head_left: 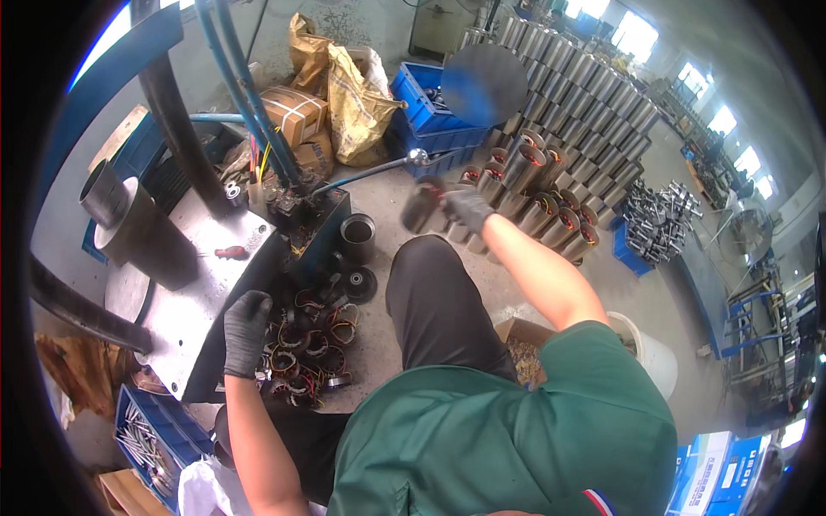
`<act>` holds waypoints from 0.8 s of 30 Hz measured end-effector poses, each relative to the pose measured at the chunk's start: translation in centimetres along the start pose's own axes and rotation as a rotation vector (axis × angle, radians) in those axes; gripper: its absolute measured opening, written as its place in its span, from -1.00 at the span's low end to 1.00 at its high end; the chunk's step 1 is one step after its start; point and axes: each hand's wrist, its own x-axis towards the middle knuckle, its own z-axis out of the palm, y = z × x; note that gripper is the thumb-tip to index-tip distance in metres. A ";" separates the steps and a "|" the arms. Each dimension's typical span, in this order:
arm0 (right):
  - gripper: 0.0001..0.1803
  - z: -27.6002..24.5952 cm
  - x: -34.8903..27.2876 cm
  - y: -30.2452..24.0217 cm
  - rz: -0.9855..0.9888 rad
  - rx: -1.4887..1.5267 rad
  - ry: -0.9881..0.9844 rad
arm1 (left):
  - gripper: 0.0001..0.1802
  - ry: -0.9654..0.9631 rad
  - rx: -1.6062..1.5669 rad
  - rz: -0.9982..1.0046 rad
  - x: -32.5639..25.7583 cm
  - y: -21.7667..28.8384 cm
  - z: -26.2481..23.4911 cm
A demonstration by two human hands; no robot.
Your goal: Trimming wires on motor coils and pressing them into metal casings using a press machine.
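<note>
Head view gives me 2 gloved hands and the green shirt (508, 430) of the person. Nearest to me is the left hand (247, 334), on the left side, beside the edge of the metal platform (194, 318). Its fingers look bent, but I cannot tell if they pinch something. Just to the right of this hand, a pile of wound coils (311, 346) with coloured wires lies low beside the platform. On the platform I see 1 screwdriver (231, 252) with a red handle, near 1 thick tube (151, 241).

Farther away, the right hand (467, 211) is stretched out and grips 1 metal cylinder (422, 206) at its upper end. The cylinder is blurred, so I cannot tell if it touches the floor. It is at the left side of a group of wound cylinders (523, 168), which show red inside. To the far left of them are 2 stacked blue crates (434, 142) and a yellow sack (357, 112). Behind the group, many bare cylinders (589, 103) are piled in rows.
</note>
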 end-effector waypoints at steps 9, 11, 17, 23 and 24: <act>-0.85 -20.4 -1.9 6.7 0.048 0.362 0.599 | -0.74 -0.126 -0.093 -0.138 -2.1 -0.6 0.3; -0.83 -22.6 -0.8 6.9 0.085 0.369 0.691 | -0.70 -0.205 0.020 -0.107 -2.4 -2.2 0.8; -0.84 -26.5 3.6 8.1 0.106 0.424 0.822 | -0.64 -0.375 0.209 -0.204 -2.3 -3.1 2.4; -0.75 -27.6 8.2 11.3 -0.009 0.768 0.492 | -0.62 -0.365 0.339 -0.251 -4.0 -3.0 1.1; -0.69 -29.6 8.9 13.3 -0.148 0.723 0.405 | -0.61 -0.340 0.319 -0.194 -3.5 -2.6 1.6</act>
